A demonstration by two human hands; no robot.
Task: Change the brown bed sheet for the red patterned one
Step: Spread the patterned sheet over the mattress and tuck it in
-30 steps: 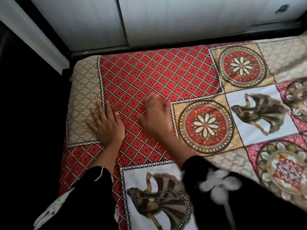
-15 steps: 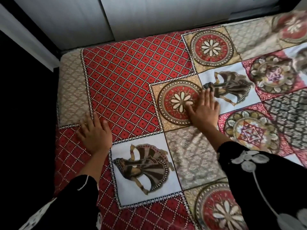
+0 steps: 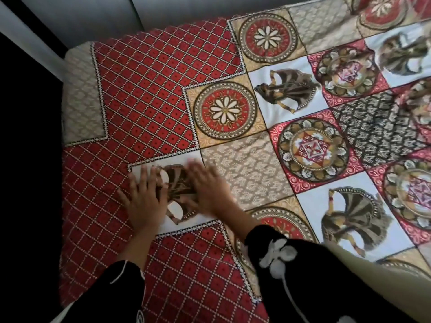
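Observation:
The red patterned sheet (image 3: 149,94) lies spread over the bed, with red diamond panels, flower medallions and white squares showing dancer figures. Both palms press flat on it near the bed's left side. My left hand (image 3: 144,201) rests with fingers spread on a white dancer square. My right hand (image 3: 207,190) lies just to its right on the same square, slightly blurred. Neither hand grips any cloth. No brown sheet is in view.
A pale wall or cupboard front (image 3: 98,17) runs along the head of the bed. A dark gap (image 3: 28,159) lies beyond the bed's left edge. The sheet shows soft wrinkles at the far right (image 3: 396,54).
My right hand has swept back left from the flower medallion to beside my left hand. The left hand slid down and right onto the dancer square. The view has moved along the bed.

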